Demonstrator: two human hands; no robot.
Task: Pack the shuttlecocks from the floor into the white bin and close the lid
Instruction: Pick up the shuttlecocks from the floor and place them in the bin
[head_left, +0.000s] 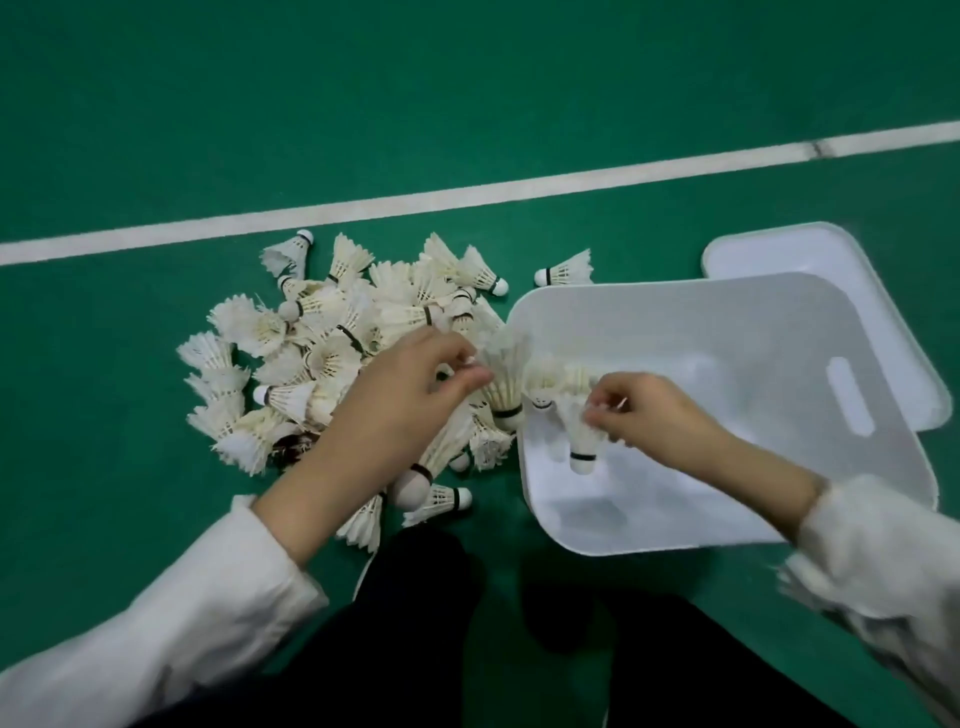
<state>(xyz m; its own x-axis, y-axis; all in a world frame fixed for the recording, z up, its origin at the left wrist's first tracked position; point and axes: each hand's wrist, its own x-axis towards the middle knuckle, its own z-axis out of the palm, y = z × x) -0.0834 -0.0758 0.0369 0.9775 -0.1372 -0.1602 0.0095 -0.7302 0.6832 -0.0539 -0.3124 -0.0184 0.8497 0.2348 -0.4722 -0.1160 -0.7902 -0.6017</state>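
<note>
A heap of white feather shuttlecocks (332, 338) lies on the green floor, left of the white bin (769, 509). The bin stands open, and inside it I can make out two shuttlecocks near the left wall. My left hand (410, 384) pinches the feathers of one shuttlecock (506, 384), held cork down at the bin's left rim. My right hand (649, 410) holds another shuttlecock (581, 441) by its feathers, cork down, inside the bin. The white lid (810, 254) lies flat on the floor behind the bin, partly hidden by it.
A white court line (467, 195) crosses the floor behind the heap. One stray shuttlecock (566, 270) lies between the heap and the lid. My dark trouser legs (426, 623) fill the bottom middle, close to the bin's near corner.
</note>
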